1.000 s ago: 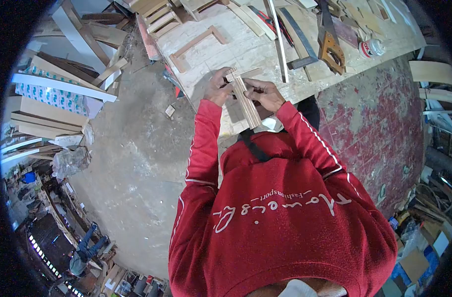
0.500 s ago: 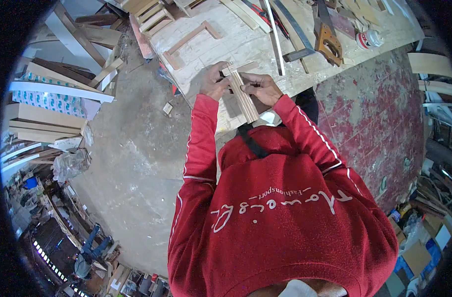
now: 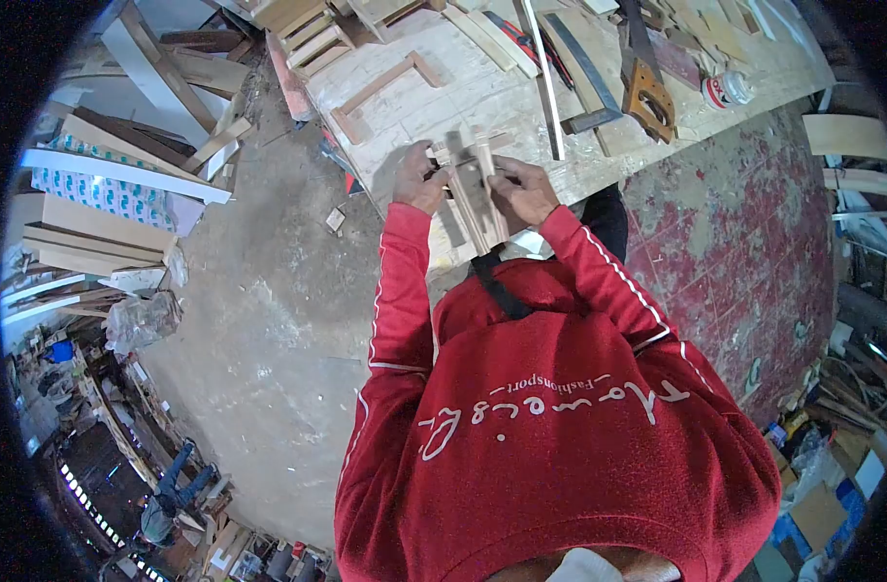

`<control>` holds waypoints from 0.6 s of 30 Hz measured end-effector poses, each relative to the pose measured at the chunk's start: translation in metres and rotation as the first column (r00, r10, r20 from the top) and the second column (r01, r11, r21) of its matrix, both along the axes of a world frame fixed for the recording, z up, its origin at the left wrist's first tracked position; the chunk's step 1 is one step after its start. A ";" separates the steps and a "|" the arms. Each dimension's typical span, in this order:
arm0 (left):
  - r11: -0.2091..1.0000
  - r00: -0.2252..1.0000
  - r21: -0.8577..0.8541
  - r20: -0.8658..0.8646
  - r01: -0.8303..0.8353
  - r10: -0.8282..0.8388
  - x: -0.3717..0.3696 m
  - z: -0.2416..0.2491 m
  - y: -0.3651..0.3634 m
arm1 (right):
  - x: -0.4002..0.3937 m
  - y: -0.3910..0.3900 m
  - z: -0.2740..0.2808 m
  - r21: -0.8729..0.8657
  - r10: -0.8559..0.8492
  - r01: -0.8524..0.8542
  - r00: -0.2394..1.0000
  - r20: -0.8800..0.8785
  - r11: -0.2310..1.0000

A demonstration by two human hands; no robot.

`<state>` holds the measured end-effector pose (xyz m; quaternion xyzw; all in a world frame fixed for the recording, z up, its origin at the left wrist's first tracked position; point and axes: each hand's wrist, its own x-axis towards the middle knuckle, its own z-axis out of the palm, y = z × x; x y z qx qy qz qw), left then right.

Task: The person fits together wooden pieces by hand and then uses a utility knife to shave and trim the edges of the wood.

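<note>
Close to the workbench's near edge, my left hand [image 3: 421, 182] is closed on the left side of several narrow wooden strips [image 3: 472, 211]. They stand side by side, pointing toward my body, their far ends smeared by motion. My right hand [image 3: 527, 194] pinches the right-hand strip [image 3: 486, 163] between thumb and fingers. Dark gaps show between the pieces. Beyond the hands, a brown three-sided wooden frame [image 3: 377, 89] lies on the bench.
On the workbench [image 3: 385, 136] lie a handsaw [image 3: 649, 102], a dark try square [image 3: 591, 118], a long light strip [image 3: 543, 78] and a white-and-red can [image 3: 727, 90]. Small slatted wooden pieces [image 3: 317, 44] stand at far left. Stacked boards [image 3: 104, 228] lean left; a person [image 3: 167, 504] is at lower left.
The wooden strips, close together before, are now spread apart with gaps between them. My right hand has moved slightly down with its strip. The whole view has shifted a little.
</note>
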<state>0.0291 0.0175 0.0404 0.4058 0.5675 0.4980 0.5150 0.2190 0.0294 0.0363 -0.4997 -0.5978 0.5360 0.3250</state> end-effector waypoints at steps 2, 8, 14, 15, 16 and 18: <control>0.998 0.953 0.051 -0.302 0.028 -0.011 -0.019 -0.014 -0.003 | 0.008 0.005 0.001 -0.038 -0.075 0.076 0.997 0.033 0.996; 0.980 0.747 -0.197 -0.651 0.006 -0.135 -0.058 -0.090 -0.021 | 0.030 0.028 -0.039 0.097 -0.290 0.274 0.879 0.378 0.957; 0.982 0.817 -0.076 -0.568 -0.171 0.098 -0.017 -0.009 -0.016 | 0.021 0.041 -0.024 0.045 -0.182 0.177 0.924 0.338 0.983; 0.983 0.816 -0.073 -0.569 -0.170 0.099 -0.020 -0.030 -0.015 | 0.020 0.043 -0.026 0.048 -0.183 0.178 0.924 0.335 0.983; 0.965 0.879 0.000 -0.412 -0.263 0.239 -0.027 -0.072 -0.014 | 0.018 0.046 -0.031 0.062 -0.181 0.170 0.921 0.345 0.983; 0.930 0.901 0.058 -0.234 -0.362 0.365 -0.041 -0.115 -0.005 | 0.015 0.055 -0.033 0.080 -0.181 0.163 0.918 0.352 0.983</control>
